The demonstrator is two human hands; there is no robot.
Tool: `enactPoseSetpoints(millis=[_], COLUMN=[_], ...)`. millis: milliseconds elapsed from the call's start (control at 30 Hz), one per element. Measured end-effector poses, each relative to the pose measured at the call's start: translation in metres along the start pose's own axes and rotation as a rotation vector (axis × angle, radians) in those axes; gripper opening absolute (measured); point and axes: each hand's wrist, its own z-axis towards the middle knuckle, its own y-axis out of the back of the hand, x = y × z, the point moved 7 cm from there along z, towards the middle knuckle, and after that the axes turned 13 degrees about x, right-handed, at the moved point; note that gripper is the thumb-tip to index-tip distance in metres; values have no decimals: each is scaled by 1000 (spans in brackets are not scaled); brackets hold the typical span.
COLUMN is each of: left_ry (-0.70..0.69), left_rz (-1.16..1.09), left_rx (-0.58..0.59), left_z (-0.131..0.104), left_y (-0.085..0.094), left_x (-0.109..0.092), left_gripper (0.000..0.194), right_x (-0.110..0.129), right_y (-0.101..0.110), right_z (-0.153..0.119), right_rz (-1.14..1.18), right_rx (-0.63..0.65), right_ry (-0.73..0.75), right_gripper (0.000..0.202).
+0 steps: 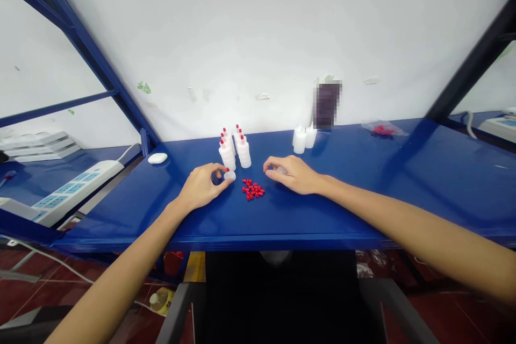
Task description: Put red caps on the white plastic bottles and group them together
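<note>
My left hand (203,185) is closed round a small white bottle (230,176), beside the front of a group of white bottles with red tips (244,155). Between my hands lies a loose pile of small red caps (253,190). My right hand (293,173) has its fingers curled together around a whitish, translucent object (281,170), mostly hidden by the fingers. Several white bottles without red tips (299,142) stand behind my right hand, near the wall.
The blue table (258,226) meets a white wall. A white oval object (157,158) lies at the left, near a power strip (66,188). A clear bag with red pieces (382,129) is at the back right. A dark pixelated object (327,105) leans on the wall.
</note>
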Motion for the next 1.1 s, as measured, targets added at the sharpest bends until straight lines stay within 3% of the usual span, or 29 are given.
enactPoseSetpoints(millis=[200,367,533,733,933,1033,1100], left_ry=[24,-4,-164,-147,-178,-192,-235], left_rz=[-82,-86,-32,10,171,128,104], left_rx=[-21,-227,-69,28,115,86,-27], left_z=[3,-12,-13,3,7,5,3], left_y=[0,16,0,-15,-24,-21,-13], left_x=[3,-12,-41,-41,-44,-48,-54], left_gripper=[41,30,22,19,26,22,19], right_x=[0,-2,-2,-2,-8,-3,3], right_y=[0,-3,-10,-18,-15,-15,-16], right_z=[0,0,11,37,40,35,32], right_rz=[-27,-58,-202,-334,-271,-272,-293], right_rx=[15,21,49,166,54,13,8], right_ry=[2,-15,-60,-16,-67,-71,-45], right_gripper=[27,27,23,26,30,34,29])
